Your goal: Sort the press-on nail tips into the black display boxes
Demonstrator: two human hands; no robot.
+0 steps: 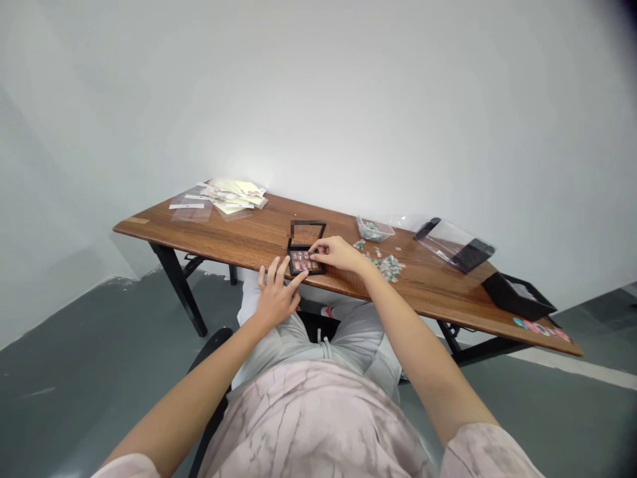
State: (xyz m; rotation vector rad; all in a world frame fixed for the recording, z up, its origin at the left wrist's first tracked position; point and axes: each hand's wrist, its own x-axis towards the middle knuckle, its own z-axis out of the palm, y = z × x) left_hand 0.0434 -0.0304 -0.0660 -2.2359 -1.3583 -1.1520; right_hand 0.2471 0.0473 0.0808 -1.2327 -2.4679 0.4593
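The right hand (336, 253) is pinched onto an open black compact (301, 261) near the front edge of the bench (249, 232), while the left hand (277, 297) is hovering just beside it, fingers spread apart.

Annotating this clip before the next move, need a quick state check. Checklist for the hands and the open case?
1. Right hand on the black case: fingertips reach over its tray: ok.
2. Left hand touching the case: fingers sit by its near corner; contact cannot tell.
3. Case lid open and standing up: ok.
4. Contents of the case all seated: too small, cannot tell.
5. Loose teal-and-white pieces all inside the plastic tub: not ok, many lie on the wooden table beside it.
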